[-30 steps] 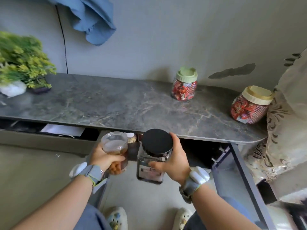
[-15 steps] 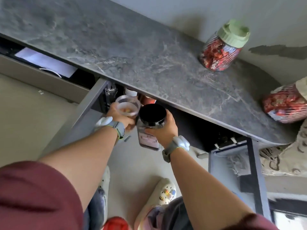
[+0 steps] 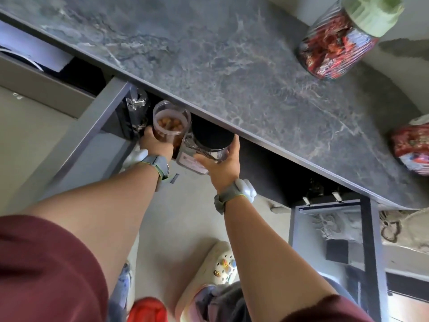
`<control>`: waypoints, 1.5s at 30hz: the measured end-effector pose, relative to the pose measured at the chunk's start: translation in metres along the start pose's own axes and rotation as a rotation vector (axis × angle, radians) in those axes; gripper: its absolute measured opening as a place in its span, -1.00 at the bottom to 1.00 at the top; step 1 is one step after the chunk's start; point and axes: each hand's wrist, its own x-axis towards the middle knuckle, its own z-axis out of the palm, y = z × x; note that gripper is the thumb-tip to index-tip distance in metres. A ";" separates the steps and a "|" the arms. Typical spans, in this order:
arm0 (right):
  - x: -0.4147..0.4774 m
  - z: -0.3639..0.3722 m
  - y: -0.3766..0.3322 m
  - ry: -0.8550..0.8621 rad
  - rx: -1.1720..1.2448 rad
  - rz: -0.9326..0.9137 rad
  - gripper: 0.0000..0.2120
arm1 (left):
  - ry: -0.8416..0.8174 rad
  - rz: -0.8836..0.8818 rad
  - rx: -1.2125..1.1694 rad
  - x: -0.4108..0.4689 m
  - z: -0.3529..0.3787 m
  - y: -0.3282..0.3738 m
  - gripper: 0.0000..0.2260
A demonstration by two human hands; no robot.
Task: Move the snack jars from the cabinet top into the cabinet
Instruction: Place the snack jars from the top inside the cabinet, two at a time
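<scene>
My left hand (image 3: 156, 143) grips a clear-lidded jar of brown nuts (image 3: 170, 122), held at the mouth of the open cabinet just under the dark marble top (image 3: 209, 66). Right beside it, my right hand (image 3: 221, 164) grips a black-lidded jar (image 3: 210, 139) with a label on its side, its lid partly under the top's edge. On the cabinet top stand a green-lidded jar of red snacks (image 3: 341, 40) at the far right and another jar of red snacks (image 3: 412, 145) cut off by the right edge.
An open grey cabinet door (image 3: 92, 135) stands left of my left hand, and a second open door (image 3: 369, 240) is at the right. Shiny packaging (image 3: 135, 105) sits inside the cabinet's left side. A half-open drawer (image 3: 34, 63) lies further left. My feet are on the floor below.
Both hands have pushed the two jars forward from in front of the cabinet to its opening under the top's edge. My head has leaned forward and down, so the plant and cloth left the view.
</scene>
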 end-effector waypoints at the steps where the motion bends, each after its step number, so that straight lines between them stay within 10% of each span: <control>1: -0.002 0.002 0.003 -0.002 0.017 0.051 -0.03 | 0.031 -0.003 -0.017 0.002 -0.002 -0.002 -0.59; 15: 0.003 0.012 0.011 0.079 -0.134 0.269 -0.53 | -0.144 -0.169 -0.480 0.002 -0.004 -0.001 -0.32; 31: 0.020 0.029 -0.002 0.082 -0.218 0.235 -0.41 | -0.110 -0.137 -0.514 0.012 0.008 0.005 -0.32; 45: 0.042 0.034 -0.007 0.090 -0.194 0.172 -0.75 | -0.103 -0.067 -0.312 0.036 0.009 0.012 -0.15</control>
